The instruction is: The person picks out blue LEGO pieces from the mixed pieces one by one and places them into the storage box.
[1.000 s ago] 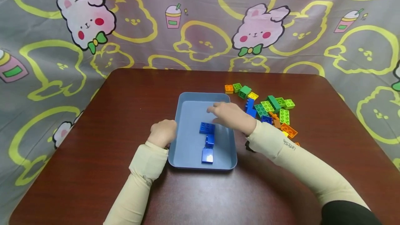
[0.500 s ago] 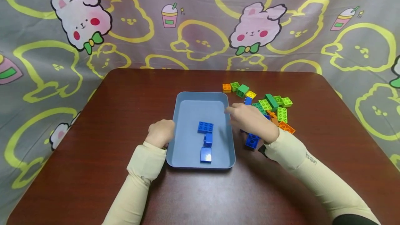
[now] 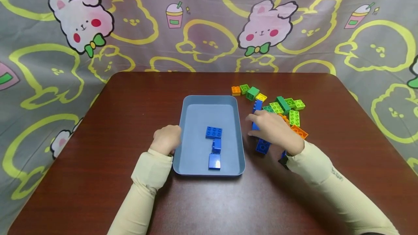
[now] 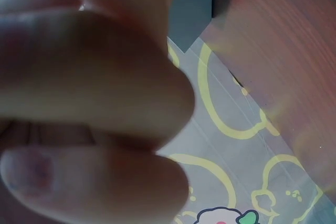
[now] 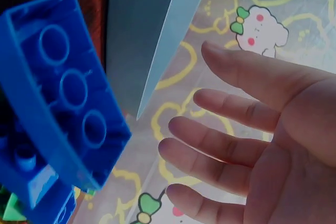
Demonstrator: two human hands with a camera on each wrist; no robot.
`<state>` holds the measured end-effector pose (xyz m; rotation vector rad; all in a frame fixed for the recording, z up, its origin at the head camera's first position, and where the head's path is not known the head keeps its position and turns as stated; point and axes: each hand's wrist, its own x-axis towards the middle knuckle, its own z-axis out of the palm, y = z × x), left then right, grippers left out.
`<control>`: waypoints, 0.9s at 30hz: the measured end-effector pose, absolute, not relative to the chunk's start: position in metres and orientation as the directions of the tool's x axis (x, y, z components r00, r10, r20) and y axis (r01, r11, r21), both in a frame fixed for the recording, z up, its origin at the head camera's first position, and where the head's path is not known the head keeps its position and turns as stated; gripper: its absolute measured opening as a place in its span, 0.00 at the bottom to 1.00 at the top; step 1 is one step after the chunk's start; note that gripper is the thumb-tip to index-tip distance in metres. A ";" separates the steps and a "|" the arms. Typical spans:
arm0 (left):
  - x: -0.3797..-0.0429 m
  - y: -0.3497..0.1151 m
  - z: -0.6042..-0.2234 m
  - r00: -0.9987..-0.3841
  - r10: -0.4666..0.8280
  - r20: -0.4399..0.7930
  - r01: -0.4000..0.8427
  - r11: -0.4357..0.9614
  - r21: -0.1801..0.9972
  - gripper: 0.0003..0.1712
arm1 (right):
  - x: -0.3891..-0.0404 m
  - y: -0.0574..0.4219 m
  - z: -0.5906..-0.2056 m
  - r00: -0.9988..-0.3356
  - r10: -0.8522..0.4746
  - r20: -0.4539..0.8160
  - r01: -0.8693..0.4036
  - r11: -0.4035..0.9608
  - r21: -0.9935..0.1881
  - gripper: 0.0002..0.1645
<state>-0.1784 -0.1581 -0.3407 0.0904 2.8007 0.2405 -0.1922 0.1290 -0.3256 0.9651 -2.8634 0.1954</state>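
A blue-grey tray (image 3: 210, 113) stands mid-table, holding a flat blue brick with studs (image 3: 213, 132), a small blue brick (image 3: 217, 145) and a smooth-faced blue brick (image 3: 214, 161). My left hand (image 3: 167, 139) grips the tray's left rim, fingers curled in the left wrist view; the exact hold is hidden. Right of the tray, my right hand (image 3: 274, 128) hovers over blue bricks with nothing in it. Its fingers are spread and relaxed in the right wrist view, beside a hollow-bottomed blue brick (image 5: 68, 87). Another blue brick (image 3: 262, 146) shows below the hand.
Behind and right of my right hand lie several loose bricks, among them a long dark green brick (image 3: 282, 104), a lime brick (image 3: 294, 118) and an orange brick (image 3: 298, 131). A small orange brick (image 3: 236, 90) sits near the tray's far right corner. Patterned cloth (image 3: 209, 24) hangs behind the table.
My right hand has moved from above the tray out to the right, over the blue bricks, and lowered toward them. The left hand stays at the tray's left rim.
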 end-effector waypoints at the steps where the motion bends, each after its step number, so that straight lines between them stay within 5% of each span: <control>1: -0.178 -0.158 -0.341 -0.944 0.090 -0.318 0.035 0.984 0.175 0.15 | -0.192 0.131 -0.326 -0.793 -0.590 0.155 -0.605 0.792 -0.083 0.25; 27: -0.179 -0.158 -0.341 -0.941 0.090 -0.325 0.037 0.986 0.165 0.13 | -0.187 0.159 -0.332 -0.845 -0.535 0.009 -0.531 0.837 -0.131 0.29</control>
